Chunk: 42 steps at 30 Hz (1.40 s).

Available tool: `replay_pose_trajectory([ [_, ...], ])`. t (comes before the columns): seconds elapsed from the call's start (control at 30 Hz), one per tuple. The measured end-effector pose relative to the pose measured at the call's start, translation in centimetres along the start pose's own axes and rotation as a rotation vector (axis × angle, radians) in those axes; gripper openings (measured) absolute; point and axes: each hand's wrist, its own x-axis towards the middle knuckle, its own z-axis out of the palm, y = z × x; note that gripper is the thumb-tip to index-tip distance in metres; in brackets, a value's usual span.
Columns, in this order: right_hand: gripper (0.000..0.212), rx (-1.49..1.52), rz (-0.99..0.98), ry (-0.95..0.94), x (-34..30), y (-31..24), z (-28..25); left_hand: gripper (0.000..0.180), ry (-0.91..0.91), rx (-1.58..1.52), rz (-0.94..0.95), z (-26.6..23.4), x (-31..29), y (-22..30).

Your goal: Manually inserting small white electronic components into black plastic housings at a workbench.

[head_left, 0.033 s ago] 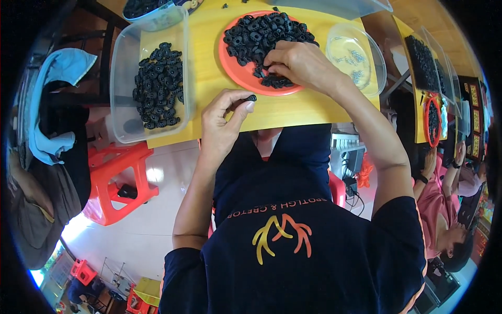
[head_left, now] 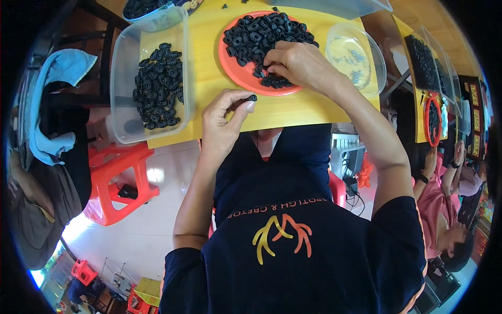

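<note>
Between thumb and forefinger, my left hand (head_left: pixel 220 119) pinches a small black plastic part (head_left: pixel 252 98) above the table's near edge. My right hand (head_left: pixel 302 64) reaches over the round orange-red plate (head_left: pixel 228 71), its fingers curled together. Those fingertips are down among small loose black pieces (head_left: pixel 277 81); what they grip, if anything, is hidden. A heap of ring-shaped black plastic parts (head_left: pixel 256 36) fills the far side of the plate. To the left, a clear plastic tub (head_left: pixel 121 104) holds many assembled-looking black parts (head_left: pixel 159 86).
Right of the plate lies a clear shallow container (head_left: pixel 380 78) with tiny silvery pieces (head_left: pixel 357 56). Another tub (head_left: pixel 157 21) of black parts stands at the far left of the yellow table (head_left: pixel 204 36). A red stool (head_left: pixel 107 183) is on the floor; other people sit at both sides.
</note>
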Motion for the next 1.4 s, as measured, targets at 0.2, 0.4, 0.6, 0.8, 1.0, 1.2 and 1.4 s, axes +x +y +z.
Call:
replay_pose_trajectory([
  [0.2, 0.017, -0.077, 0.062, 0.079, -0.3, -0.9, 0.8, 0.018, -0.029, 0.014, -0.021, 0.3, 0.2, 0.3],
  [0.4, 0.009, 0.865, 0.303, 0.140, -2.3, -0.7, -0.3, 0.015, 0.045, -0.120, -0.070, 1.4, 0.8, 2.0],
  [0.6, 0.019, 1.216, 0.251, 0.142, -4.7, -3.1, -2.8, 0.019, 0.029, -0.257, -0.034, 2.8, 1.6, 4.1],
  [0.8, 0.022, 1.274, 0.157, 0.193, -5.5, -4.2, -2.9, 0.018, -0.013, -0.272, 0.006, 3.4, 1.7, 5.3],
  [1.0, 0.018, 1.141, 0.114, 0.234, -5.9, -4.5, -2.7, 0.017, -0.021, -0.250, 0.022, 3.6, 1.6, 5.3],
  [1.2, 0.016, 0.664, 0.028, 0.345, -6.0, -5.3, -3.2, 0.022, -0.049, -0.181, 0.059, 3.4, 1.9, 4.7],
  [1.4, 0.019, 1.176, 0.291, 0.332, -6.0, -5.0, -2.7, 0.015, -0.011, -0.205, 0.012, 3.8, 1.9, 5.2],
])
